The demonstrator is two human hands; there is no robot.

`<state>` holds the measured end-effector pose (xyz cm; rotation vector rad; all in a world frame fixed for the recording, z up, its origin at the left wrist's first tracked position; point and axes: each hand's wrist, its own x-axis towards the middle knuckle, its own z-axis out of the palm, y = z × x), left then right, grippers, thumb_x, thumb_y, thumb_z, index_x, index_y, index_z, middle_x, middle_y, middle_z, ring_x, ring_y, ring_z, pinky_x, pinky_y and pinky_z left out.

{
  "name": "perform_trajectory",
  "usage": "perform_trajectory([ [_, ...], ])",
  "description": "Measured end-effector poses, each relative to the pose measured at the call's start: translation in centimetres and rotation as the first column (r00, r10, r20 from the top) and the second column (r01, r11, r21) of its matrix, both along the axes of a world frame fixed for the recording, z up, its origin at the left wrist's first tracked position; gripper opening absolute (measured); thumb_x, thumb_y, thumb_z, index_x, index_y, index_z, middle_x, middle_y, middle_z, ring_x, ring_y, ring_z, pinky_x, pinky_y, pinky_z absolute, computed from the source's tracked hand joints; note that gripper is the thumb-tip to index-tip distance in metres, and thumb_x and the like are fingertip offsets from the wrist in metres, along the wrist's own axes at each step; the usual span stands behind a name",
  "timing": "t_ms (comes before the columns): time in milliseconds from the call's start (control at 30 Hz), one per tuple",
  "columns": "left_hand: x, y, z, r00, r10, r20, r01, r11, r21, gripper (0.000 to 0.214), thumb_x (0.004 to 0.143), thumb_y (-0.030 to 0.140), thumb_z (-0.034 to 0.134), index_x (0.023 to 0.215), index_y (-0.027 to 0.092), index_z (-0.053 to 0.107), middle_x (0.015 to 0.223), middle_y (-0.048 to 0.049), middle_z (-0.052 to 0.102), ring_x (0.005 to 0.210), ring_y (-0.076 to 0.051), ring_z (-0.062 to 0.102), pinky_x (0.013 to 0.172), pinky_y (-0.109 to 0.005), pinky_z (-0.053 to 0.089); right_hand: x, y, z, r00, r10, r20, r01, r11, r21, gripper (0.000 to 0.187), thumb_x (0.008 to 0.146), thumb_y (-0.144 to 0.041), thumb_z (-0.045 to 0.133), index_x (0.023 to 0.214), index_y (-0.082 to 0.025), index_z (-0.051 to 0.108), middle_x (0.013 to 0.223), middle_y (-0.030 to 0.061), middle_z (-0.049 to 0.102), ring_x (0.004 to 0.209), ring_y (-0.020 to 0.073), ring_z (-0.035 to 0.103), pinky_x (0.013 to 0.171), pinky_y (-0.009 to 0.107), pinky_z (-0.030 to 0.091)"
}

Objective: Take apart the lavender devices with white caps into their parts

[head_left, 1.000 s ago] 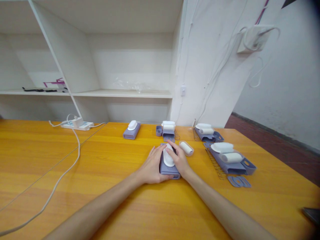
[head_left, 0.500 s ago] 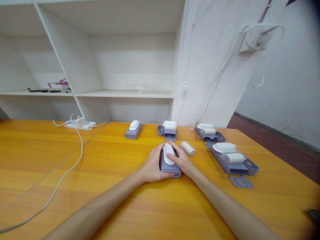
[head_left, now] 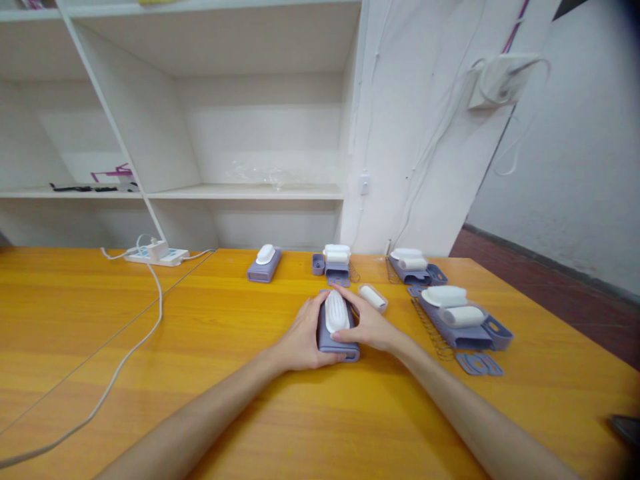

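A purple rectangular base (head_left: 338, 343) with a white ribbed oval piece (head_left: 336, 312) on top lies on the orange table (head_left: 210, 347) in front of me. My left hand (head_left: 301, 335) cups its left side, fingers curled along the edge. My right hand (head_left: 369, 324) wraps its right side, thumb at the near end of the white piece and fingers over the far end. Just right of my right hand lies a small clear tray holding a white roller (head_left: 373, 297).
Further purple sets sit behind: one (head_left: 264, 263) at back left, one (head_left: 336, 260) in the middle, two (head_left: 413, 264) (head_left: 460, 320) at right with wire springs (head_left: 431, 328) and a flat purple part (head_left: 479, 364). A power strip (head_left: 155, 254) and its cable (head_left: 125, 353) lie at left. White shelves stand behind.
My right hand has slid from on top of the white piece to the right side of the base, thumb now at its near end. The left hand stays put.
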<state>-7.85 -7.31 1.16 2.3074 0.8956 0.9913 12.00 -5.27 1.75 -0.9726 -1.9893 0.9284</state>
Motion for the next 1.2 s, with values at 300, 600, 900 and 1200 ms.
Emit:
perform_trajectory([
  [300,0.1,-0.1,0.1,1.0,0.008,-0.008,-0.008,1.0,0.005,0.11,0.057,0.043,0.078,0.142,0.021,0.013,0.143,-0.0135,0.029,0.13,-0.032,0.031,0.109,-0.05,0.027,-0.5,-0.6,0.9,0.996,-0.085,-0.03,0.087,0.994,0.07,0.096,0.055,-0.032,0.079,0.139,-0.022,0.034,0.141,0.0089,0.04,0.129,0.0276,0.037,0.109,0.047,0.025],
  [600,0.1,0.0,-0.2,0.999,0.042,0.007,-0.042,0.999,0.012,0.114,0.056,0.043,0.079,0.143,0.022,0.01,0.145,-0.0146,0.026,0.131,-0.032,0.031,0.107,-0.049,0.029,-1.4,-0.4,1.1,0.951,-0.183,-0.25,0.22,0.966,0.132,0.08,0.068,-0.032,0.071,0.138,-0.024,0.032,0.136,0.0087,0.044,0.122,0.0238,0.045,0.103,0.039,0.037],
  [900,-0.1,0.2,-0.4,0.98,0.08,-0.181,-0.062,0.993,0.102,0.082,0.061,0.05,0.074,0.132,0.026,0.04,0.149,-0.0117,0.022,0.136,-0.033,0.02,0.109,-0.055,0.018,-1.2,0.9,0.4,0.793,-0.521,-0.314,0.598,0.765,0.24,0.07,0.066,-0.024,0.065,0.132,-0.023,0.042,0.135,0.0097,0.039,0.127,0.0263,0.037,0.108,0.043,0.03],
  [1200,0.4,-1.3,0.7,0.921,0.163,-0.353,-0.038,0.941,0.337,0.065,0.071,0.044,0.062,0.13,0.022,0.044,0.142,-0.0139,0.037,0.134,-0.033,0.028,0.11,-0.058,0.006,-1.5,0.0,0.1,0.802,-0.575,-0.164,0.593,0.729,0.342,0.059,0.06,-0.015,0.056,0.119,-0.022,0.054,0.13,0.0091,0.042,0.122,0.0272,0.042,0.107,0.044,0.03],
])
